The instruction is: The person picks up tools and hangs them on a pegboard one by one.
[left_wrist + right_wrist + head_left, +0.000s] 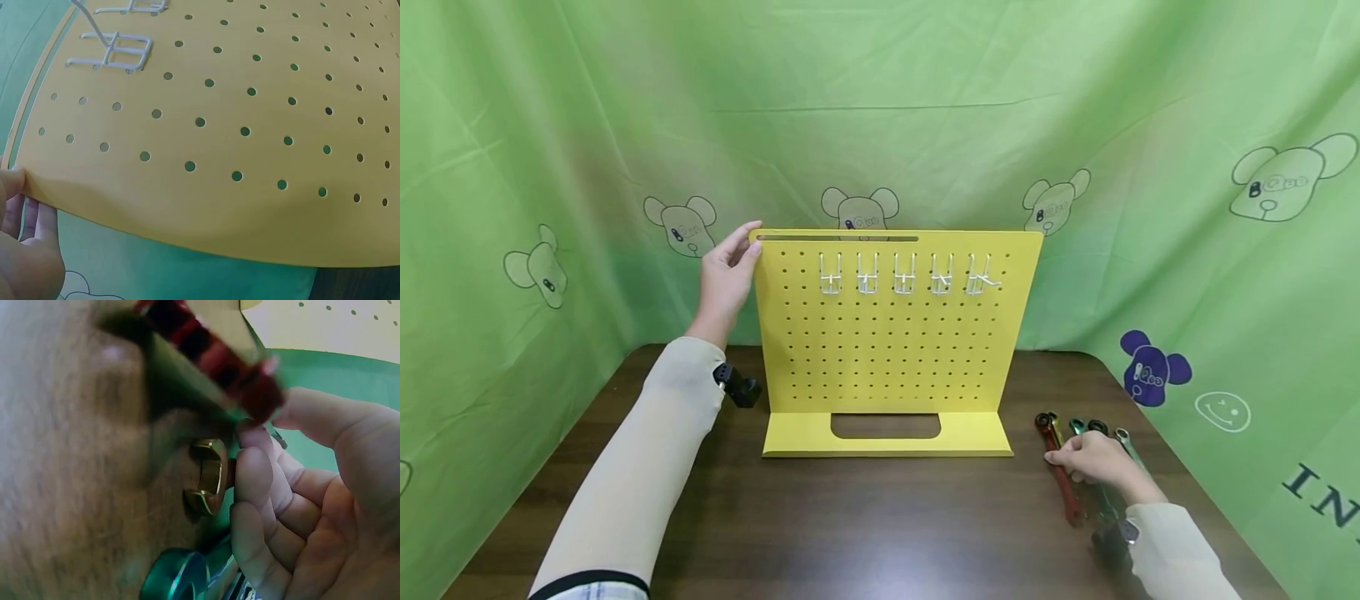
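A yellow pegboard [1011, 317] stands upright on its flat base. My left hand [726, 279] pinches its upper left corner, thumb in front; the left wrist view shows the thumb [12, 181] on the board's edge. Off to the right, my right hand [1101, 462] pinches a red wrench [1067, 497] between thumb and fingers. In the right wrist view this wrench is blurred and tilted over the wood. Close by the curled fingers [253, 475] lie a gold wrench [215, 472] and a teal one [178, 575]. The right hand partly hides these wrenches in the head view.
Several white wire hooks [904, 283] hang in a row near the board's top. A black-headed wrench [1097, 427] and a silver wrench [1126, 442] lie by the right hand on the brown table [850, 525]. Green cloth [955, 150] surrounds the table's back and sides.
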A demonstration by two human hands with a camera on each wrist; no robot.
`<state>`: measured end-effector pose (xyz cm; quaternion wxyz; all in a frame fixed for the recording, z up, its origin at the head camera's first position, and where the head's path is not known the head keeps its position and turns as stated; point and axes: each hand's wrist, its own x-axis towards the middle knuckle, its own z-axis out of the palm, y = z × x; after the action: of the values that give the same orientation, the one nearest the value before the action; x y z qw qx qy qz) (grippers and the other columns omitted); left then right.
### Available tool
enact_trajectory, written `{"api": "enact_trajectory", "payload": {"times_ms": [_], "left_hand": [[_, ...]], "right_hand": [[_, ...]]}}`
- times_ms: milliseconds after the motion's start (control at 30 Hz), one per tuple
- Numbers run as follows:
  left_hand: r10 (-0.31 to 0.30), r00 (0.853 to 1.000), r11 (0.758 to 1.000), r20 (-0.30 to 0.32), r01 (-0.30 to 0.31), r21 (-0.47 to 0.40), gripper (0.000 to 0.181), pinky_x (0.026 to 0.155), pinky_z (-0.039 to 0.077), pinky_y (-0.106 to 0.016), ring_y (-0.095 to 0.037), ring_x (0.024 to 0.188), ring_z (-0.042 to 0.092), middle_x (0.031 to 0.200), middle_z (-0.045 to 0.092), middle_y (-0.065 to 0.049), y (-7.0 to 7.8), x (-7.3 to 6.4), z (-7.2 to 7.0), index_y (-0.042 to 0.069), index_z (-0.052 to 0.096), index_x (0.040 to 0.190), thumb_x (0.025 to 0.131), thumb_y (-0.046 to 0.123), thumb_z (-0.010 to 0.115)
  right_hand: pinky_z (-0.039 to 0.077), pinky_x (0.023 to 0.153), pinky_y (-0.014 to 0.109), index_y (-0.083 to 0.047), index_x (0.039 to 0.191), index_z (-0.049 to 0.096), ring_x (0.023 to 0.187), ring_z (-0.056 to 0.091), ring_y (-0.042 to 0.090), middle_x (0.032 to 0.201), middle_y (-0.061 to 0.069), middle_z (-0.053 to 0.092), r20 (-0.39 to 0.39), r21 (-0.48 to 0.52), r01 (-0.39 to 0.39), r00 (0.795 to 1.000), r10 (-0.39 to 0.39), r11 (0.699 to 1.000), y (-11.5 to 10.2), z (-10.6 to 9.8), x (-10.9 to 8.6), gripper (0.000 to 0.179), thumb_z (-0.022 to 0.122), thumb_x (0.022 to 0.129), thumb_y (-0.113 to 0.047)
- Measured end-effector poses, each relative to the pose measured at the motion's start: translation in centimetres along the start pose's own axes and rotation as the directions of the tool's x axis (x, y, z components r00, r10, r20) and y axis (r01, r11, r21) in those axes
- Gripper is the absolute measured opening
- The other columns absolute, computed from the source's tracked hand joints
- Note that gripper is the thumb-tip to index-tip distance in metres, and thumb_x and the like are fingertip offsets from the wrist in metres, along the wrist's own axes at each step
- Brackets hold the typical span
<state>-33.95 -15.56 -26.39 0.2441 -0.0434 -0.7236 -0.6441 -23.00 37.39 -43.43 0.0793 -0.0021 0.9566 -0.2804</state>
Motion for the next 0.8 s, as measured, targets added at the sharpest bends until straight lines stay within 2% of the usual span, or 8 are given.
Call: {"api": "enact_trajectory", "payload": {"times_ms": [233, 367, 633, 800], "left_hand": [[0.021, 1.0, 1.0, 0.007, -0.021, 0.006, 0.034, 0.09, 0.05, -0.027, -0.013, 0.101, 0.056, 0.115, 0.062, -0.004, 0.0, -0.1, 0.0, 0.021, 0.065, 0.136, 0.102, 0.017, 0.059], [0.038, 0.999, 0.999, 0.017, -0.038, 0.023, 0.034, 0.089, 0.05, -0.028, -0.013, 0.1, 0.056, 0.114, 0.062, -0.005, 0.0, -0.2, -0.2, 0.019, 0.065, 0.136, 0.102, 0.017, 0.06], [0.045, 0.999, 0.998, 0.022, -0.046, 0.047, 0.032, 0.085, 0.05, -0.026, -0.012, 0.094, 0.054, 0.107, 0.06, -0.001, 0.1, -0.1, -0.2, 0.02, 0.067, 0.134, 0.102, 0.019, 0.061], [0.046, 0.999, 0.997, 0.011, -0.047, 0.053, 0.033, 0.08, 0.049, -0.024, -0.011, 0.091, 0.052, 0.105, 0.058, -0.001, 0.1, -0.2, -0.2, 0.02, 0.066, 0.134, 0.102, 0.018, 0.06]], "right_hand": [[0.049, 0.057, 0.033, -0.006, 0.079, 0.067, 0.061, 0.057, 0.017, 0.065, 0.001, 0.059, 0.021, 0.052, 0.013, 1.0, -0.014, 0.999, 0.0, 0.0, -0.2, 0.026, 0.069, 0.095, -0.026], [0.052, 0.057, 0.035, -0.004, 0.084, 0.065, 0.062, 0.059, 0.018, 0.066, 0.003, 0.059, 0.035, 0.119, 0.007, 0.999, -0.011, 0.993, -0.1, 0.0, -0.4, 0.024, 0.067, 0.097, -0.024], [0.045, 0.048, 0.029, -0.002, 0.087, 0.057, 0.055, 0.047, 0.015, 0.064, 0.0, 0.046, 0.043, 0.24, 0.091, 0.994, -0.104, 0.967, -1.1, -1.0, -0.8, 0.024, 0.064, 0.1, -0.021], [0.04, 0.046, 0.028, -0.002, 0.093, 0.055, 0.052, 0.042, 0.013, 0.062, 0.002, 0.047, 0.08, 0.299, 0.109, 0.987, -0.139, 0.948, -2.0, -1.2, -0.9, 0.026, 0.064, 0.1, -0.025]]}}
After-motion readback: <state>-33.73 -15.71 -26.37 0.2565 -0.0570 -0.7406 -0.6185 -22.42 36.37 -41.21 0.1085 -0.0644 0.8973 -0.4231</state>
